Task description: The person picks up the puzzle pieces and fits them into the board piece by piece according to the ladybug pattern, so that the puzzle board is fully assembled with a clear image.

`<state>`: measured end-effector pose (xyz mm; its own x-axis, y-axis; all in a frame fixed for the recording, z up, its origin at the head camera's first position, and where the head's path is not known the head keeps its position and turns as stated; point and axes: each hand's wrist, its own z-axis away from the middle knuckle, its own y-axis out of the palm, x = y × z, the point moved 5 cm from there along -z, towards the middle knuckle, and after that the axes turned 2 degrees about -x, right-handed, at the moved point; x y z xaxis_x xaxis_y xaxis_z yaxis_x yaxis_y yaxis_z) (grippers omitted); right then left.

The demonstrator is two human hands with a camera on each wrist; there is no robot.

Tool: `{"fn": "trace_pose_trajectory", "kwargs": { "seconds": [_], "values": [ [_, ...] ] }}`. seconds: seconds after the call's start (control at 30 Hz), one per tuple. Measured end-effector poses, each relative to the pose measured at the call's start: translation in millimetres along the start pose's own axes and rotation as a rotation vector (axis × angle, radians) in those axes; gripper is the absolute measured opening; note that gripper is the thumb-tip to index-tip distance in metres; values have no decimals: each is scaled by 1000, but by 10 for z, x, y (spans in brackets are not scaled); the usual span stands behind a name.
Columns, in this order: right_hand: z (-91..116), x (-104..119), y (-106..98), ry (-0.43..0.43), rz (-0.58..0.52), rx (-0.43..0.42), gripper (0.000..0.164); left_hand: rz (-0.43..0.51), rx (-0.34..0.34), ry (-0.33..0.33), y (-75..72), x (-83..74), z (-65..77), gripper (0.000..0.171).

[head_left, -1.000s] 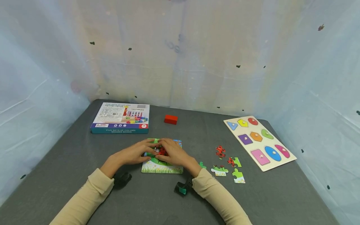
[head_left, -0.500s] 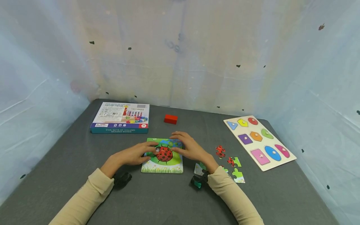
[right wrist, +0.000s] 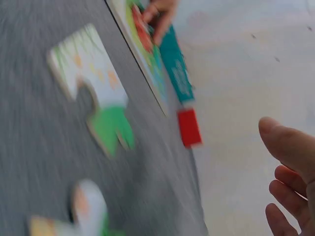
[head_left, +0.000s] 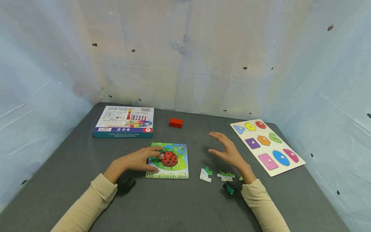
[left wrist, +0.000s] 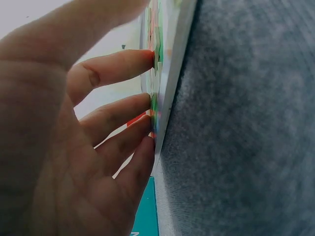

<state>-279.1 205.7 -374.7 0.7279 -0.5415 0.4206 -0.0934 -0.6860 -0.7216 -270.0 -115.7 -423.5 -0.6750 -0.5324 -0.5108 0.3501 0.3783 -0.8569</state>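
My left hand [head_left: 139, 159] rests its fingertips on the left part of a ladybird jigsaw board [head_left: 181, 164]. In the left wrist view its fingers [left wrist: 115, 69] stretch out to the picture surface, with the thumb along the near side. The board shows a red spotted ladybird on green, with grass along the bottom. My right hand [head_left: 230, 153] hangs in the air right of the board, fingers apart, holding nothing. Below it lie a white-and-green jigsaw piece [head_left: 204, 176] and a green-topped piece [head_left: 226, 177]. The right hand and wrist hide other loose pieces.
Back left is a flat boxed bead set [head_left: 123, 121]. A red block [head_left: 175, 123] sits at the back middle. On the right lies a wooden shape board [head_left: 266, 146] with knobbed coloured shapes. Pale sheeting [head_left: 185, 74] hangs behind the dark table [head_left: 162, 206].
My right hand has lifted off the jigsaw board and moved right, over the loose pieces, uncovering the ladybird. The left hand stays on the board, its thumb now further over the lower left.
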Motion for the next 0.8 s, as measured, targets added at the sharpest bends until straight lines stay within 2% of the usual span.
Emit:
{"fn": "trace_pose_trajectory", "kwargs": {
  "seconds": [0.07, 0.27, 0.33, 0.43, 0.53, 0.6, 0.73, 0.8],
  "values": [
    [68, -26, -123, 38, 10, -24, 66, 10, 4, -12, 6, 4, 2, 53],
    [149, 117, -470, 149, 22, -65, 65, 24, 10, -26, 18, 11, 7, 64],
    [161, 120, -522, 167, 23, -65, 65, 28, 10, -32, 15, 11, 9, 66],
    [224, -58, -502, 190, 20, -53, 67, 32, 13, -41, 10, 9, 11, 67],
    [309, -284, -424, 226, 12, -1, 68, 36, 17, -44, 13, 7, 11, 68],
    [370, -413, -364, 266, 4, 67, 67, 36, 18, -41, 19, 8, 10, 68],
    [458, -505, -283, 328, -22, 216, 67, 35, 20, -43, 27, 11, 3, 69],
    [493, -523, -267, 344, -29, 261, 69, 33, 20, -41, 28, 10, -1, 69]
  ]
}}
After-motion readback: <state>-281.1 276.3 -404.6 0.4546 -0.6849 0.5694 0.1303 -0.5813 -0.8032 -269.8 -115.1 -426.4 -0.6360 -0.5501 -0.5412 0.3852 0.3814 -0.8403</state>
